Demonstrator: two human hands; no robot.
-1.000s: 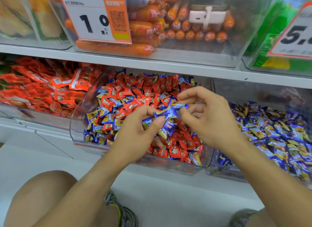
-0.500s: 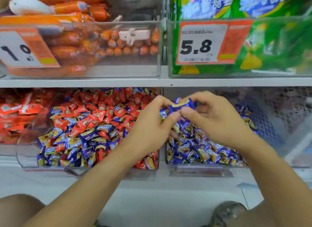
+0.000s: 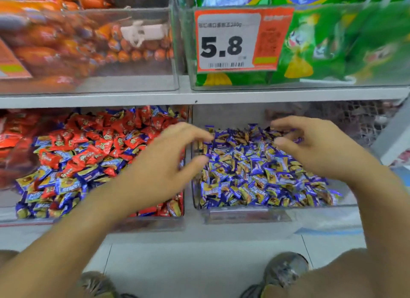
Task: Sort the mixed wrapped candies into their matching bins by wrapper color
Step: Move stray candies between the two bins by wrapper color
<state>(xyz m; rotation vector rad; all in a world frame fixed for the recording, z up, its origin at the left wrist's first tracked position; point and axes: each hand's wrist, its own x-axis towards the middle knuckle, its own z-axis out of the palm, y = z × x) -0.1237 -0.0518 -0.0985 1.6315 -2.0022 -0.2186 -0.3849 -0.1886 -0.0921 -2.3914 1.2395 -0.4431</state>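
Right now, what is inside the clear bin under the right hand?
The right-hand bin holds a heap of blue-wrapped candies; no red ones show. The right hand hovers over its back part, hiding some candies. What lies deeper in the heap cannot be seen.

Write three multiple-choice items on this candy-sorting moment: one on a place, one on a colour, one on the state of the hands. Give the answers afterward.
1. Over which bin is the right hand?
A. the mixed red-and-blue bin
B. the blue candy bin
C. the sausage bin

2. What colour borders the 5.8 price tag?
A. orange
B. white
C. purple

3. What is the left hand doing?
A. gripping a green bag
B. pinching a red candy
C. holding nothing, fingers spread

Answers: B, it hovers above the blue candy bin, right of the mixed bin; A, an orange frame surrounds the white label; C, its fingers are apart with no candy between them.
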